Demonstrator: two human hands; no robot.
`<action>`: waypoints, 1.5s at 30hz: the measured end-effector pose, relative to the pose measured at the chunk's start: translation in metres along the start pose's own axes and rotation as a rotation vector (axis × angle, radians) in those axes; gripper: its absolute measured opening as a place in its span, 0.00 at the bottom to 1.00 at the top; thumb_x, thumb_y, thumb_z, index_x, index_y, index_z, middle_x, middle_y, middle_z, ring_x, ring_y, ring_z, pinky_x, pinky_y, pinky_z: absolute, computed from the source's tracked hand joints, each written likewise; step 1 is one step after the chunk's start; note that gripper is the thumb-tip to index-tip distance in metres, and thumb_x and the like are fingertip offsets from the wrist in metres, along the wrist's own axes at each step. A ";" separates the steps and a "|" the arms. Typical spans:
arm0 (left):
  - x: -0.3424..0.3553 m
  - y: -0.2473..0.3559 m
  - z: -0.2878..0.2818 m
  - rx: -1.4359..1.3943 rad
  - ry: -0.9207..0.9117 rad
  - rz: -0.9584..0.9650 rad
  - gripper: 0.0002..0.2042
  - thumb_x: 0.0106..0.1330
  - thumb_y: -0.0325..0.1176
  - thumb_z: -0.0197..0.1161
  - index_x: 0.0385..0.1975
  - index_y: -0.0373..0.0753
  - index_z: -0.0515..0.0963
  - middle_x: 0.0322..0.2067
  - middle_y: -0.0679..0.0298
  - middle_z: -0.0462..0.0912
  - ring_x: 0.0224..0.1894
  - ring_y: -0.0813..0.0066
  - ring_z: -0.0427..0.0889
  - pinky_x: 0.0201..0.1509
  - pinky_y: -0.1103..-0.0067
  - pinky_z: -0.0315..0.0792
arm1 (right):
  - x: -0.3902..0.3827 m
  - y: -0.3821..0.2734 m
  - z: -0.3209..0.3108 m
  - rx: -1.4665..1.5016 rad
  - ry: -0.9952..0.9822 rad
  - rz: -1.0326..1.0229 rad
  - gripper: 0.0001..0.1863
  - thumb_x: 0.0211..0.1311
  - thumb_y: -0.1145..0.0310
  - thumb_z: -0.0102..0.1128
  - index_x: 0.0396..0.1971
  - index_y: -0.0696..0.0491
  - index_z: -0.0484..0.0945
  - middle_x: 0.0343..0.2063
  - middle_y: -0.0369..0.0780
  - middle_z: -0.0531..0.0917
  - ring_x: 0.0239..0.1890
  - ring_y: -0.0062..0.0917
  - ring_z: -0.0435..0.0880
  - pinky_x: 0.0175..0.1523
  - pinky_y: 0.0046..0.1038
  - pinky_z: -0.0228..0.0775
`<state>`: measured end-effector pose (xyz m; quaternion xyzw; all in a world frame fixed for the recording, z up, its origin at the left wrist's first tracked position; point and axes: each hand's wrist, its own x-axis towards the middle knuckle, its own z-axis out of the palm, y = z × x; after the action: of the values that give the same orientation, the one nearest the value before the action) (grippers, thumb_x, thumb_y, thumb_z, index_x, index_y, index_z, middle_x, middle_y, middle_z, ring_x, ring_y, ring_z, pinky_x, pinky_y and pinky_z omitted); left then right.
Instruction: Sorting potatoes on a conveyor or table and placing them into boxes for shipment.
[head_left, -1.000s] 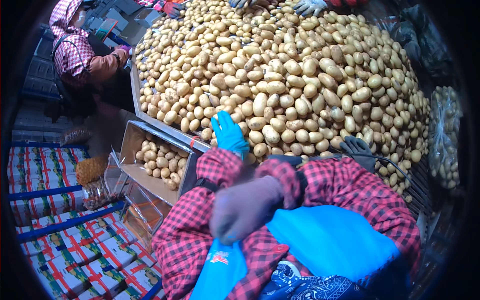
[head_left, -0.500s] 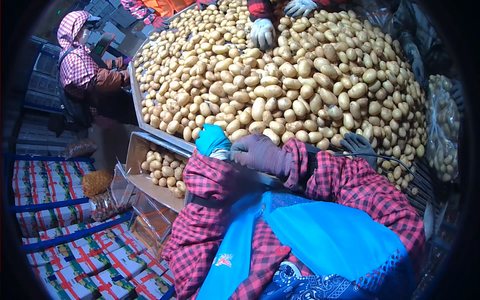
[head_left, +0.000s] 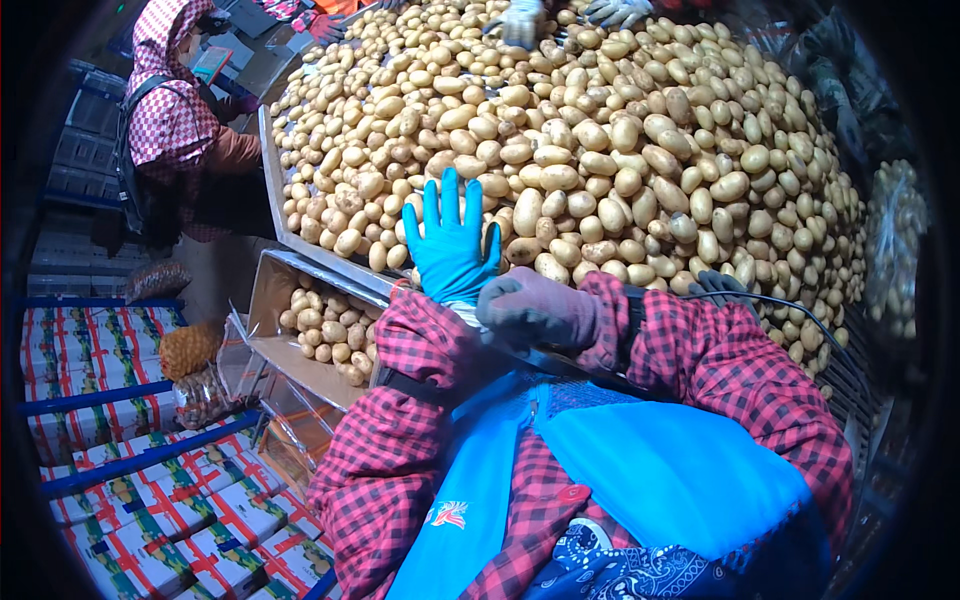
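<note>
My left hand wears a bright blue glove and is held palm down with fingers spread, over the near edge of a big heap of potatoes. It holds nothing. At its wrist my right hand, in a purple-grey knit glove, is closed on the cuff of the blue glove; its fingertips are partly hidden. Just past my right forearm a dark grey glove rests at the potatoes; whether a hand is in it I cannot tell.
The heap lies on a metal-rimmed table. Below its left edge stands a carton of potatoes. Stacked printed boxes fill the lower left. A person in a checked hood stands at left; gloved hands work at the far side. A bagged potato sack is at right.
The blue-gloved left hand has opened from a bent, bunched shape to spread fingers and risen a little. The right hand stays at its cuff. The far co-worker's glove has shifted away.
</note>
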<state>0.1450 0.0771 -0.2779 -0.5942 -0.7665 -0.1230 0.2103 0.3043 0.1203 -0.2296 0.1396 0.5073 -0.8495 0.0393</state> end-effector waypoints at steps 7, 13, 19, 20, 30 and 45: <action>0.011 0.020 -0.002 -0.096 -0.394 0.000 0.35 0.54 0.58 0.66 0.63 0.53 0.71 0.71 0.52 0.57 0.72 0.50 0.55 0.72 0.43 0.43 | -0.006 -0.009 0.003 -0.262 -0.083 -0.106 0.12 0.58 0.63 0.63 0.25 0.58 0.81 0.20 0.33 0.81 0.24 0.16 0.76 0.31 0.22 0.68; 0.023 0.011 0.018 -0.531 -0.241 -0.082 0.32 0.55 0.53 0.68 0.61 0.52 0.72 0.68 0.52 0.62 0.70 0.53 0.60 0.70 0.49 0.49 | -0.019 -0.031 0.005 -0.437 -0.008 -0.067 0.15 0.60 0.58 0.63 0.25 0.57 0.82 0.19 0.38 0.82 0.22 0.18 0.78 0.30 0.26 0.69; 0.028 0.012 0.012 0.096 -0.396 -0.027 0.26 0.59 0.48 0.66 0.57 0.46 0.74 0.65 0.57 0.68 0.68 0.54 0.62 0.72 0.49 0.48 | -0.010 -0.025 -0.023 -0.808 0.384 -0.129 0.21 0.59 0.48 0.65 0.31 0.54 0.85 0.20 0.36 0.83 0.23 0.20 0.80 0.30 0.27 0.72; 0.017 -0.002 0.037 0.140 -0.343 -0.055 0.24 0.62 0.45 0.63 0.57 0.44 0.74 0.64 0.59 0.69 0.68 0.55 0.62 0.72 0.50 0.48 | -0.001 -0.025 -0.021 -1.063 0.336 -0.248 0.22 0.59 0.47 0.66 0.32 0.54 0.84 0.19 0.36 0.82 0.21 0.20 0.79 0.28 0.27 0.70; -0.004 0.020 0.036 0.060 -0.192 0.348 0.26 0.64 0.41 0.58 0.65 0.63 0.67 0.73 0.59 0.55 0.75 0.53 0.51 0.72 0.41 0.41 | 0.001 0.033 -0.035 -0.331 0.153 -0.332 0.13 0.55 0.60 0.65 0.26 0.56 0.84 0.20 0.35 0.82 0.28 0.16 0.78 0.31 0.26 0.70; 0.039 0.052 0.039 -1.044 -0.452 0.600 0.29 0.65 0.38 0.61 0.68 0.49 0.65 0.70 0.57 0.62 0.70 0.55 0.63 0.69 0.64 0.62 | -0.035 -0.001 -0.013 -0.587 0.561 -0.184 0.12 0.53 0.58 0.61 0.23 0.52 0.82 0.17 0.39 0.82 0.22 0.29 0.83 0.32 0.34 0.74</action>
<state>0.1804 0.1417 -0.2973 -0.8183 -0.4315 -0.2876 -0.2479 0.3403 0.1300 -0.2248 0.3023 0.7295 -0.5977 -0.1384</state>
